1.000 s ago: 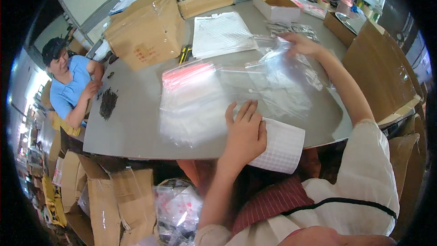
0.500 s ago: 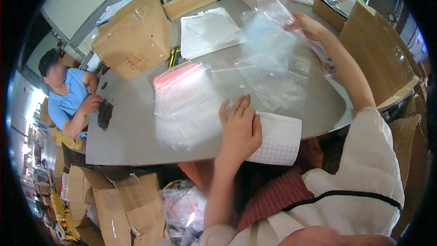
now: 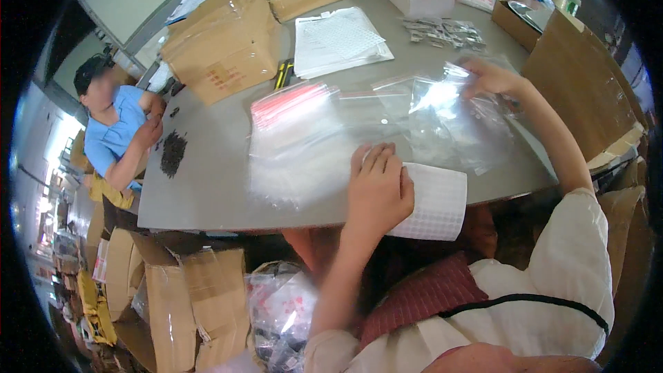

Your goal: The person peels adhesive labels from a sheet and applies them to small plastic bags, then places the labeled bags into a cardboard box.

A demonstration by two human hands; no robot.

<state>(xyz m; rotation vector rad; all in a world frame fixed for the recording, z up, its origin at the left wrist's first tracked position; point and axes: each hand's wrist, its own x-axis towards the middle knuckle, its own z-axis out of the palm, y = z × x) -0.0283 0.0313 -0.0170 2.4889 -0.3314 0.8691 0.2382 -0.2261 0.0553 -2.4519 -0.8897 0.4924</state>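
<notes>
At four o'clock, the white sheet is partly covered by the left hand; at two, clear bags are blurred by glare.

Cardboard box (reddish side marks); dark pile beside person in blue.

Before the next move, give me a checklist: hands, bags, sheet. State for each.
1. Right hand gripping a clear bag: ok.
2. Left hand at the left end of the white sheet: ok.
3. White sheet fully on the table: not ok, its near edge overhangs.
4. Red-topped bag stack lying on the table: ok.
5. Gripped bag empty: cannot tell, glare.
6. Co-worker's hands away from both: ok.
</notes>
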